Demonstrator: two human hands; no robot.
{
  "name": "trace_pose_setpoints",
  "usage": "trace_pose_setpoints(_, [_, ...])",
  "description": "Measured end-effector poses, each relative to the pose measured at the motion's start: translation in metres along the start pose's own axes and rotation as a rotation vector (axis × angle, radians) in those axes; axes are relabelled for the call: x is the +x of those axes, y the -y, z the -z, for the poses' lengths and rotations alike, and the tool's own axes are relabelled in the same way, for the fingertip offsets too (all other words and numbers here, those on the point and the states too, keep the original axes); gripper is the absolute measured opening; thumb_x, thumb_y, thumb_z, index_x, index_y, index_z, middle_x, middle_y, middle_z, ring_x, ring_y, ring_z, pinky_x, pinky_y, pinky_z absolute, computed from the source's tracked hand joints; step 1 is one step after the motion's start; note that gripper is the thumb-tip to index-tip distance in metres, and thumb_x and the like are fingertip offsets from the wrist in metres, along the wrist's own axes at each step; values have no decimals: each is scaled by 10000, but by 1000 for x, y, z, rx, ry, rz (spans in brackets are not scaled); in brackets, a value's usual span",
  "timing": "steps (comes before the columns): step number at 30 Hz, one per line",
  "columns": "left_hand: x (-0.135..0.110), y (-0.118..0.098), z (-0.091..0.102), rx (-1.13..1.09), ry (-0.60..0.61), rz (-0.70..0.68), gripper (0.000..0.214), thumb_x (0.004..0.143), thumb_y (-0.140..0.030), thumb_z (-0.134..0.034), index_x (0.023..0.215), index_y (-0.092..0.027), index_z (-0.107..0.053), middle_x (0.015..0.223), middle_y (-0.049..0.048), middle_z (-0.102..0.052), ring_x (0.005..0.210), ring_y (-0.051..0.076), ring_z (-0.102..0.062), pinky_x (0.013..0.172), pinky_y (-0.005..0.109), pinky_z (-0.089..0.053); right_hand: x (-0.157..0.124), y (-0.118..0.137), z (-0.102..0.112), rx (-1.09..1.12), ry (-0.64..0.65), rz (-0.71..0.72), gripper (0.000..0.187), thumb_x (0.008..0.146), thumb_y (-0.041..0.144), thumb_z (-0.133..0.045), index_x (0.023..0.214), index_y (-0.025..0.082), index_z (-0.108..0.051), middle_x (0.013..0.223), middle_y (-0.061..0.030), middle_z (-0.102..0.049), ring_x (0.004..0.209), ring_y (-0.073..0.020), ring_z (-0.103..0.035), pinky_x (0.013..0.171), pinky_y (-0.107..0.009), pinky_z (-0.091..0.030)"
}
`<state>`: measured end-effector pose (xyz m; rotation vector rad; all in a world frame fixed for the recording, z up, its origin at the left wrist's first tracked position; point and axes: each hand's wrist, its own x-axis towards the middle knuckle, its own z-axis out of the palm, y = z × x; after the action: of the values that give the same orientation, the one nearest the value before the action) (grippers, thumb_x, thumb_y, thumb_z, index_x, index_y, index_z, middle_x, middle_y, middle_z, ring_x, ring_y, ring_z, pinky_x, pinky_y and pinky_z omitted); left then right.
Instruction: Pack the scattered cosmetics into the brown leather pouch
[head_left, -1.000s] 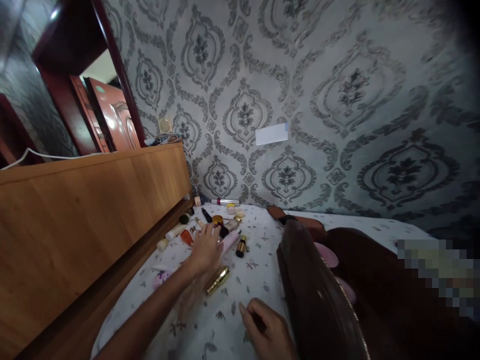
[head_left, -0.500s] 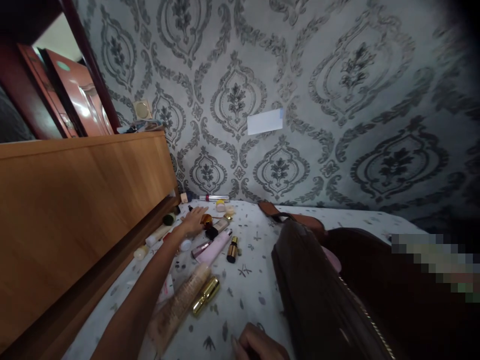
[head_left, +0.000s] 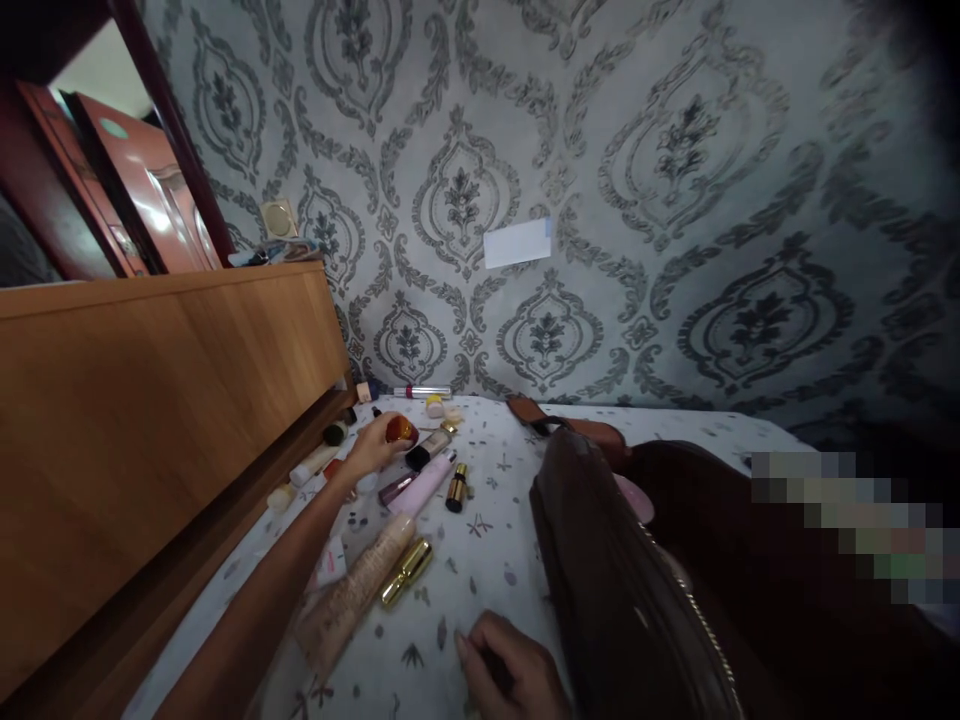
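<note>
My left hand (head_left: 373, 446) reaches far across the patterned sheet, its fingers closed around a small amber jar (head_left: 403, 431). Just right of it lie a bottle with a black cap (head_left: 429, 450), a pale pink tube (head_left: 424, 482) and a small black-and-gold bottle (head_left: 457, 488). Nearer to me are a large beige tube (head_left: 360, 590) and a shiny gold tube (head_left: 407, 572). My right hand (head_left: 511, 665) rests low on the sheet, loosely curled, with nothing visible in it. Close to its right stands a dark brown leather bag (head_left: 592, 560) with a zip.
A wooden board (head_left: 180, 370) edges the sheet on the left, with a white tube (head_left: 313, 465) and several small containers along it. The patterned wall (head_left: 465, 200) closes off the back. A brown strap (head_left: 577, 428) lies behind the bag.
My left hand has closed on the amber jar and shifted it slightly left. My right hand has come a little further into view. The view has turned slightly right.
</note>
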<state>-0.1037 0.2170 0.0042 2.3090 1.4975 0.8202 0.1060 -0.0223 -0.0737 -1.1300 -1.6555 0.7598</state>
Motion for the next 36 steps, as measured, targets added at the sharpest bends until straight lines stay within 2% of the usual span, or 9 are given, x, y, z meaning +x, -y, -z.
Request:
trace_pose_setpoints(2, [-21,-15,3,-182,3,-6,439,803,-355,-604,1195,-166,-540,1121,65,-641,1008,208,-589,893,320,-452,1,3,0,89,7,-78,308,889,386,-485,653,194,-531,572,25,-486,534,-122,-470,492,-208,-376])
trace_pose_setpoints(5, [-64,-45,0,-628,26,42,503,766,-420,-670,1180,-151,-573,1126,86,-653,1023,233,-596,878,324,-460,-1,6,-3,248,-17,-187,310,859,469,-519,935,186,-620,712,-9,-576,567,-136,-531,485,-220,-433])
trace_pose_setpoints(10, [-129,-93,-15,-993,107,183,497,766,-461,-701,1143,-150,-611,1093,89,-657,942,212,-611,776,275,-460,-4,13,-4,306,-117,-252,593,809,474,-595,1318,195,-474,1083,-106,-615,811,-190,-634,642,-290,-540])
trace_pose_setpoints(13, [-147,-110,-24,-933,225,182,526,771,-537,-666,1112,-140,-612,964,63,-648,774,162,-587,609,228,-426,-2,18,-1,315,-145,-236,666,814,473,-596,1390,210,-392,1207,-131,-583,905,-210,-640,679,-309,-547])
trace_pose_setpoints(19, [-162,-123,-39,-718,170,89,381,856,-522,-558,967,-159,-588,870,17,-603,789,147,-548,671,233,-434,2,14,-1,360,-174,-211,523,816,462,-606,1261,208,-499,1214,-114,-612,1033,-243,-610,810,-354,-532])
trace_pose_setpoints(23, [-171,-121,-45,-668,139,139,446,882,-609,-436,891,-175,-541,721,-12,-558,599,118,-509,534,227,-405,3,13,-1,445,-131,-224,486,831,472,-588,1226,199,-519,1133,-95,-648,953,-221,-635,757,-319,-536])
trace_pose_setpoints(29, [-178,-116,-45,-750,153,166,558,865,-666,-408,1072,-173,-568,603,-32,-515,441,104,-455,404,225,-342,5,14,-3,506,-84,-214,432,799,452,-625,1134,185,-574,959,-66,-689,799,-193,-651,669,-294,-530])
trace_pose_setpoints(33, [-178,-115,-46,-758,154,184,532,861,-685,-392,910,-181,-555,521,-51,-462,421,108,-448,389,218,-338,5,7,-9,498,-116,-221,556,669,336,-738,1170,189,-548,964,-57,-692,815,-195,-647,763,-330,-533])
trace_pose_setpoints(36, [-178,-116,-47,-738,169,203,536,847,-718,-375,809,-196,-488,482,-60,-443,402,108,-448,385,215,-339,5,4,-11,457,-136,-216,556,662,308,-731,1176,193,-550,932,-49,-690,763,-186,-639,730,-329,-536])
